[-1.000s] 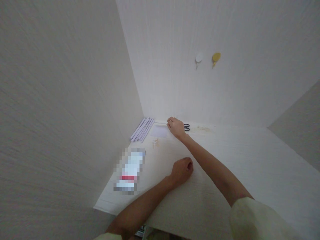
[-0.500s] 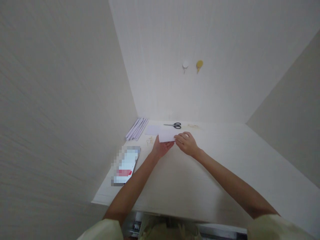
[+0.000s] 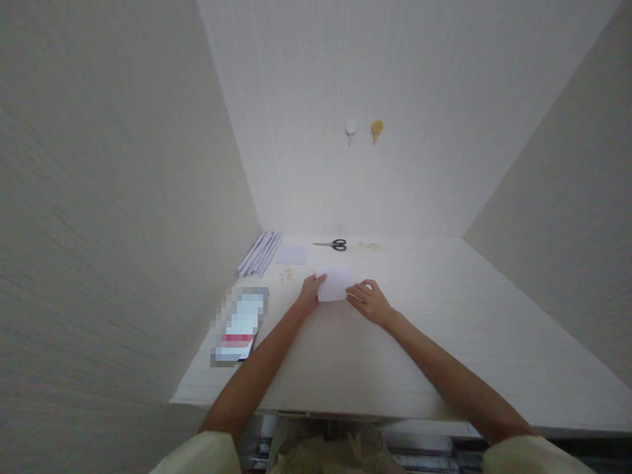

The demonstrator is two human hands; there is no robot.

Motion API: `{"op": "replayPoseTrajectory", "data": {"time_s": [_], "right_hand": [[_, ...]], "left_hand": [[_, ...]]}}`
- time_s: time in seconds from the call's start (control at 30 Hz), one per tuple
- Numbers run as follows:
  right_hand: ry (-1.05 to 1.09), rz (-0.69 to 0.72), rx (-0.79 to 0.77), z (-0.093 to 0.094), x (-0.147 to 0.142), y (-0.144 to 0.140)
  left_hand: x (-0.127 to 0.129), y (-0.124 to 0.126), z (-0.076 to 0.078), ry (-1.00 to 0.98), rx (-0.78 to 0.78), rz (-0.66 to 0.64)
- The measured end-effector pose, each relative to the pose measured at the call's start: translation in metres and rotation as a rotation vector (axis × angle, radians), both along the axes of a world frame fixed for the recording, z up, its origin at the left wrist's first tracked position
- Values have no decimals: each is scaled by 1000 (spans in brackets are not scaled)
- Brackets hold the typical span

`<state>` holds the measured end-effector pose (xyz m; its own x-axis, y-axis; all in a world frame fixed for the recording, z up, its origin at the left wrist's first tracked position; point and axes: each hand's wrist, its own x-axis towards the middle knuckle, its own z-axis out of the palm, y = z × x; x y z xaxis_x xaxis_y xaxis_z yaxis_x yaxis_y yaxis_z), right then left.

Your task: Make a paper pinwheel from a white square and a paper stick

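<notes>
A small white sheet of paper is between my two hands, low over the desk. My left hand grips its left edge, the thumb lying on top and the fingers beneath. At the paper's lower right corner, my right hand has its fingertips against the edge, bent and close together. Beyond the paper lies a pair of scissors with black handles, blades pointing left. Another white sheet rests flat to the left of the scissors.
A bundle of rolled paper sticks lies by the left wall. Nearer stands a phone with a blurred screen. Small pale loops lie by my left hand, more pale bits right of the scissors. Two hooks are on the back wall.
The paper has come nearer to me and lower, lying flatter. My left thumb now shows on top of it. The whole view has shifted slightly, and the second sheet is fully uncovered.
</notes>
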<state>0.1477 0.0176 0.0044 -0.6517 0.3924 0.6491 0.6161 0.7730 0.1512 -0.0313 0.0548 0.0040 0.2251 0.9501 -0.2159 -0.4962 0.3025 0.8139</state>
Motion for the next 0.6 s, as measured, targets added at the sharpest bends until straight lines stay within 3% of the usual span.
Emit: {"op": "replayPoseTrajectory", "data": {"time_s": [0.13,0.37,0.6], "right_hand": [[94,32,-167,-3,11,-5],[485,-5,-496,-9,22,-6],[763,99,-838,-15,24,-1]], "left_hand": [[-4,1,-7,68,24,-54],[-3,-6,-11,140,81,-168],[-1,-18,-11,283,164,-133]]}}
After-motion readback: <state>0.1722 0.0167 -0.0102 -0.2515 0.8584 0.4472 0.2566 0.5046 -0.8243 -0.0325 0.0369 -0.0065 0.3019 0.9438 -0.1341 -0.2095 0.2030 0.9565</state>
